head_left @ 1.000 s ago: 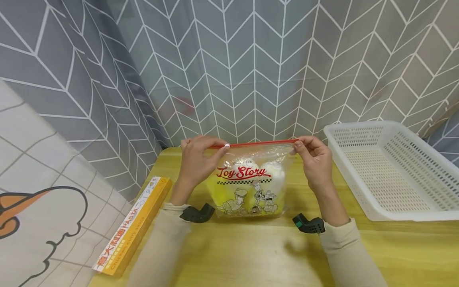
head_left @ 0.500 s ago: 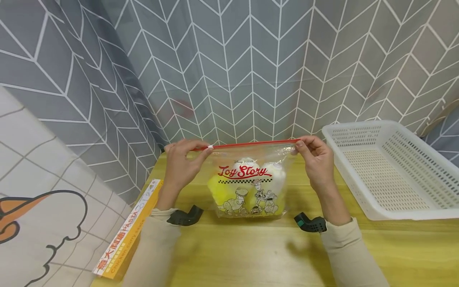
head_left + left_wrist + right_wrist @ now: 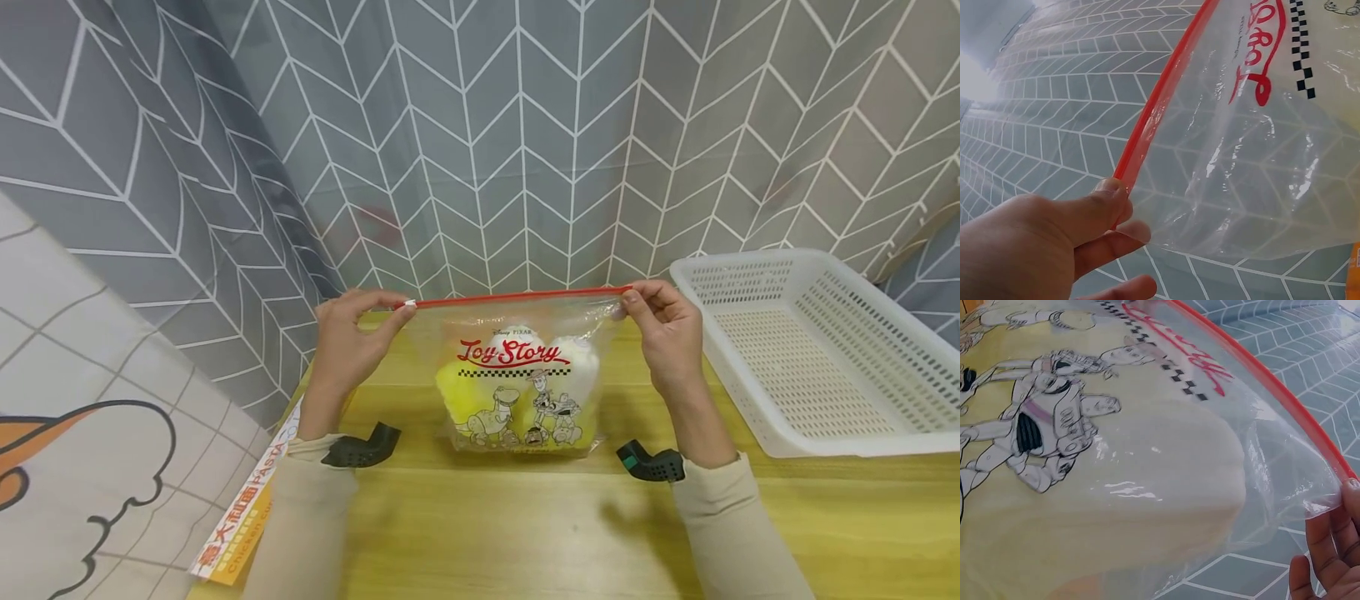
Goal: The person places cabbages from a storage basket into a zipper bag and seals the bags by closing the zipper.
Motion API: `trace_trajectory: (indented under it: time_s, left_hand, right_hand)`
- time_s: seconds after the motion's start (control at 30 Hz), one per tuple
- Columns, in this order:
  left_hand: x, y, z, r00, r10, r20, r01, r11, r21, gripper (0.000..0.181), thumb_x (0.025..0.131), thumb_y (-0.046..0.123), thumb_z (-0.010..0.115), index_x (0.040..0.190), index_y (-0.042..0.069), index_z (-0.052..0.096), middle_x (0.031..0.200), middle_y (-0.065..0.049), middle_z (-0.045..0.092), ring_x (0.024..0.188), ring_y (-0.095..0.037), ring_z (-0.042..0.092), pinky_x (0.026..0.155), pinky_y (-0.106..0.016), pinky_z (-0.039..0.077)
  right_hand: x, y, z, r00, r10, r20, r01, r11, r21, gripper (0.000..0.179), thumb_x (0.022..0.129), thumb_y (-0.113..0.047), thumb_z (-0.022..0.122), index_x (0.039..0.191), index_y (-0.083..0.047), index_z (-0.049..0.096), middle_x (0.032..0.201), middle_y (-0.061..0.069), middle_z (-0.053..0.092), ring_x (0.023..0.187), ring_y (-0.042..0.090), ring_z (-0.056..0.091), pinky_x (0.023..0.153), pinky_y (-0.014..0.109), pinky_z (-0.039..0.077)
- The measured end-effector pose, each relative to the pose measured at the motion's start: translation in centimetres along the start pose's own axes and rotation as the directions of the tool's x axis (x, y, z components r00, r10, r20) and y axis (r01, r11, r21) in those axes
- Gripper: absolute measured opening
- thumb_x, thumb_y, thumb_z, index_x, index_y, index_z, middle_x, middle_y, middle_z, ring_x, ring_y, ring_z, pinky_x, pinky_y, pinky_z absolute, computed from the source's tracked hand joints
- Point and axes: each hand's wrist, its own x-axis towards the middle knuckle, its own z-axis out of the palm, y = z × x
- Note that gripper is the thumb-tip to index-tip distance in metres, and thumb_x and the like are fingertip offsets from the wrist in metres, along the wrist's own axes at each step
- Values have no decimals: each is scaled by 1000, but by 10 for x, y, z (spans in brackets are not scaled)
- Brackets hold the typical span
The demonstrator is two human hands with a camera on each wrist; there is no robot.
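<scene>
A clear zip bag point(image 3: 517, 417) printed "Toy Story" stands on the wooden table. White and yellow rounded things show through its plastic; their kind is unclear. Along its top runs a red zip strip point(image 3: 525, 296), stretched nearly straight between both hands. My left hand point(image 3: 348, 350) pinches the strip's left end between thumb and finger, with a small white slider point(image 3: 409, 302) at the fingertips. At the opposite top corner, my right hand point(image 3: 671, 337) pinches the bag. Close up in the left wrist view, the thumb point(image 3: 1094, 209) presses on the red strip.
To the right stands a white plastic basket point(image 3: 757, 408) with perforated walls. A yellow and white pasta box point(image 3: 243, 533) lies at the left, partly covered by the left sleeve. A grey patterned curtain point(image 3: 525, 150) hangs behind the table point(image 3: 487, 533).
My left hand has slid leftward along the red strip with the white slider, away from the bag's middle. The right hand keeps its pinch on the right corner, nearly still.
</scene>
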Motion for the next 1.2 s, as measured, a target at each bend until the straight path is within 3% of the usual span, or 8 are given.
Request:
trace_trajectory:
  time_s: [0.2,0.3,0.43,0.63,0.8,0.9,1.0,1.2]
  left_hand:
    - [-3,-6,10,987,-124,99,142,968,-208,17,96,23,72,107,11,74,102,1,74,103,-15,65,99,-37,44]
    - [-6,-19,28,972,-166,166,224,868,-444,14,100,16,66,113,11,67,99,11,73,98,-8,67,94,-30,50]
    - [-13,-36,59,939,-193,284,335,702,-629,21,102,8,59,119,20,59,100,18,75,99,-4,69,94,-27,53]
    - [-28,-46,98,876,-267,402,477,596,-646,26,101,11,60,126,20,56,110,18,72,102,-6,68,85,-21,54]
    - [-36,-48,109,844,-317,433,533,590,-607,30,101,18,62,131,15,56,104,15,71,88,-2,65,73,-16,46]
    - [-42,-52,112,824,-332,458,551,656,-516,34,102,23,61,133,11,57,102,10,67,74,-4,54,62,-19,37]
    - [-51,-55,114,779,-364,511,600,671,-436,40,101,32,62,135,10,57,114,3,65,94,-6,56,89,-27,47]
    - [-73,-60,112,654,-408,637,734,548,-402,53,96,45,67,140,18,56,148,-6,53,136,-28,49,115,-57,37]
  right_hand:
    - [0,-2,-6,997,46,56,-46,999,7,10,99,-6,64,104,1,68,80,-3,70,72,10,67,84,23,55]
    - [0,3,-12,975,133,177,-129,991,-34,15,102,-8,59,116,-5,64,91,-7,73,81,7,68,83,22,54]
    - [-3,19,-15,883,310,353,-245,945,-218,23,103,-15,58,127,-14,57,110,-14,70,101,3,66,89,19,51]
    - [-6,46,-16,833,426,354,-315,890,-329,42,103,-19,59,143,-9,49,119,-16,63,112,5,61,94,21,51]
    - [-8,54,-23,833,458,311,-348,870,-350,54,106,-26,54,155,-8,38,120,-10,62,103,4,62,87,23,55]
    - [-11,56,-28,792,532,298,-416,829,-374,57,107,-35,52,155,-7,38,127,-1,61,100,3,65,87,25,56]
    - [-16,58,-33,732,605,312,-475,783,-401,60,107,-41,50,152,-2,41,132,4,61,101,3,66,90,25,55]
    - [-31,63,-43,615,682,396,-536,730,-424,60,108,-38,47,144,9,44,110,-4,71,94,7,70,86,26,57]
